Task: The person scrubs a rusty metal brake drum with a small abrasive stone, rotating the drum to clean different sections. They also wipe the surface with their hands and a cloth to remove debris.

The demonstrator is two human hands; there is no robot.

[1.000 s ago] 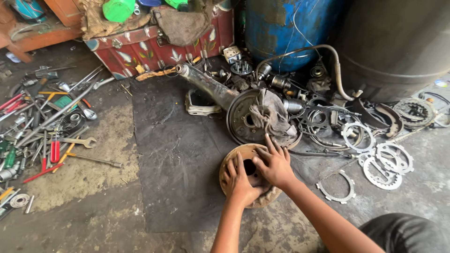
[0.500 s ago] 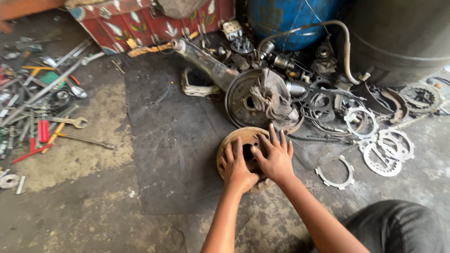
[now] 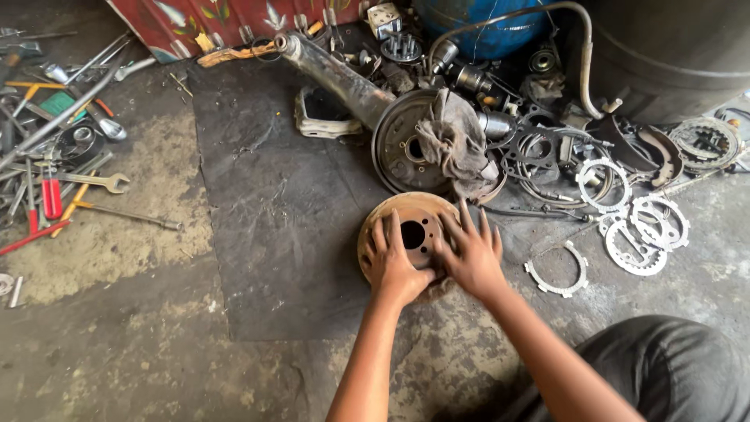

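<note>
Head view: rusty brake drum [image 3: 414,215] lies under the splayed fingers of left hand [image 3: 393,262] and right hand [image 3: 471,256], seemingly pressed flat.

Bare black mat [image 3: 289,211] lies open left of the brake drum [image 3: 412,227]; axle [image 3: 344,78] and rag [image 3: 457,141] crowd just beyond.

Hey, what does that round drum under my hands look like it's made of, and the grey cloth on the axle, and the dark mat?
Brake drum: probably cast iron or steel, with a matte orange-brown rusty surface and drilled holes. Both the left hand and the right hand lie flat on it.
Rag: woven fabric, grey and grimy, hanging in soft folds.
Mat: possibly rubber or tarred sheet, dull black with cracked, frayed edges.
</note>
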